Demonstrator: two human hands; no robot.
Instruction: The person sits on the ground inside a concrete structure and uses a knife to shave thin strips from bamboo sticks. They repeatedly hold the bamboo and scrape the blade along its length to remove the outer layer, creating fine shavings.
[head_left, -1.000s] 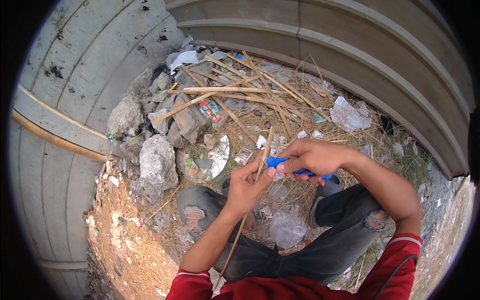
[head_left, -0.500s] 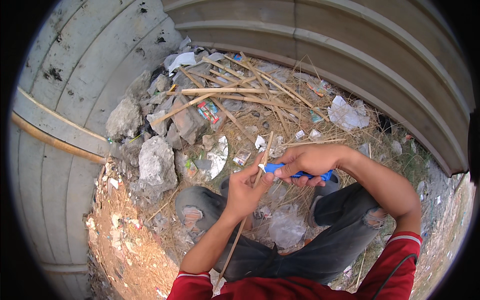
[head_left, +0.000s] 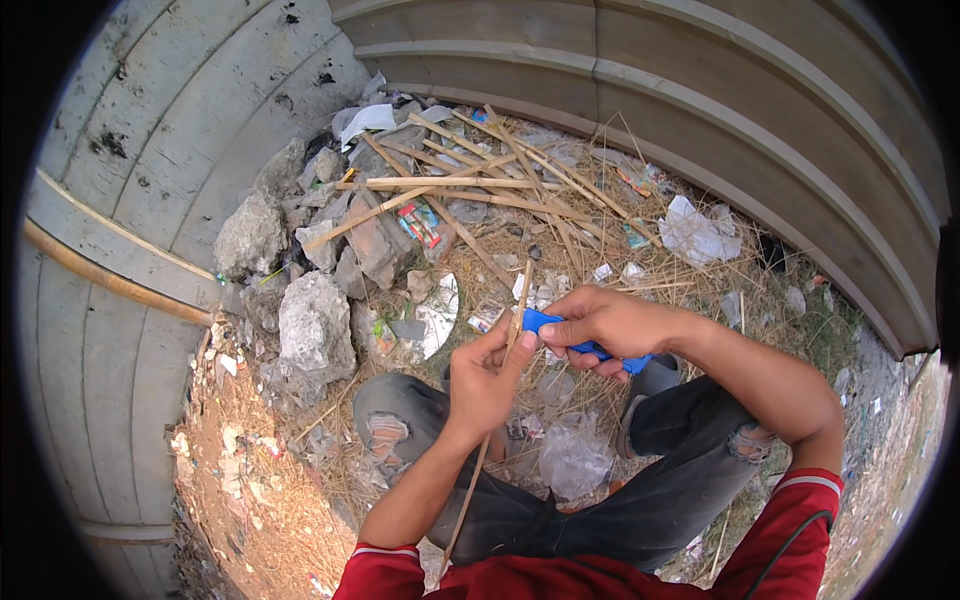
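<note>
Two hands meet over the knees: the left hand (head_left: 487, 375) has its fingers pinched together on a thin bamboo stick (head_left: 497, 400), and the right hand (head_left: 598, 326) is wrapped tight round the blue-handled knife (head_left: 580, 345), whose blade end sits against the stick just beyond the left thumb. To shave it cleanly, I judge the blade should lie shallow along the grain and stroke away from the left fingertips, with the thumb bracing close behind the cut. That stick runs long and steep, its upper tip pointing away past the fingers toward the pile of bamboo strips (head_left: 470, 185), its lower end trailing back beneath the left wrist toward the red shirt (head_left: 590, 585).
</note>
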